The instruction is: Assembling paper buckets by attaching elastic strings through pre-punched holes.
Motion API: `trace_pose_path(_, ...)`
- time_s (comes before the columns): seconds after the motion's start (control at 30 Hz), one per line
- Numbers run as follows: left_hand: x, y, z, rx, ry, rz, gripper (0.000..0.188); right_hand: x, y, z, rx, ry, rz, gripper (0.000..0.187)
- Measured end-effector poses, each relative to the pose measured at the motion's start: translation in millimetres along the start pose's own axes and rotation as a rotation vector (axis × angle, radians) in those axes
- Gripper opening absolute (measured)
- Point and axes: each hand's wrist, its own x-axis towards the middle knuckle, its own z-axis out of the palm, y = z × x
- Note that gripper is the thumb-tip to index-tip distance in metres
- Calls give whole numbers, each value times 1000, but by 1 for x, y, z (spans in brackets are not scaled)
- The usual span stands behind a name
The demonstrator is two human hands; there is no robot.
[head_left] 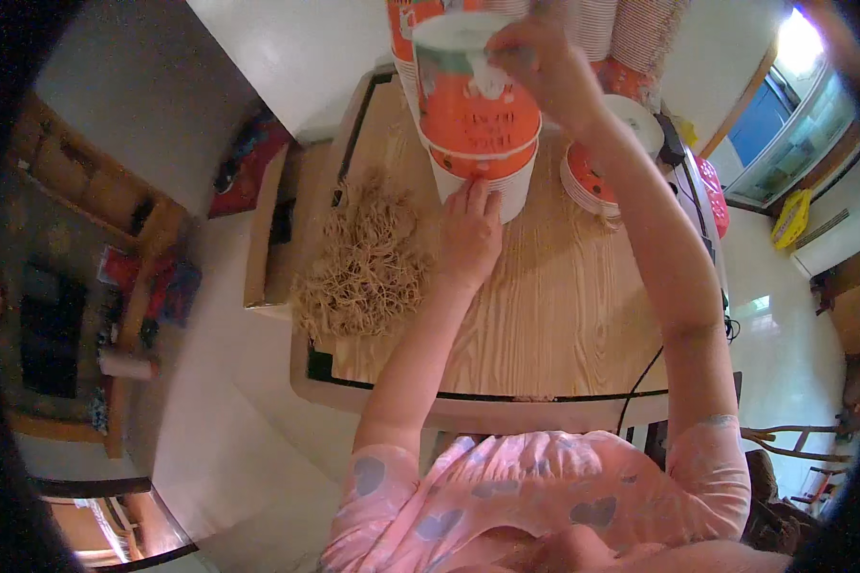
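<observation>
An orange, white and green paper bucket (pixel 478 110) sits on a stack of nested buckets (pixel 512 191) with white rims, at the far middle of the table. My right hand (pixel 542 72) reaches over from the right, its fingers closed on the bucket's upper edge. From the front, my left hand (pixel 473 224) has its fingertips against the bucket's lower rim, fingers bent and close together. Its thumb is not clearly visible. Left of the stack, a loose heap of thin tan strands, like dried roots (pixel 368 263), lies on the wood-grain table (pixel 564 315).
A short stack of orange buckets (pixel 588 181) stands on the right, partly behind my right forearm. Tall stacks of containers (pixel 635 38) rise at the back. A cardboard box (pixel 268 229) sits beside the table's left edge. A black cable (pixel 640 377) crosses the front right edge.
</observation>
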Motion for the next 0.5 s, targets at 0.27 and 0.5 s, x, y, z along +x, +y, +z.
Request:
trace_pose_path(0.27,-26,17,-44,-203,98,-57,26,-88,-119,17,-811,390,-501,27)
trace_pose_path(0.5,-79,17,-80,-476,230,-347,18,-267,11,-53,324,512,140,19)
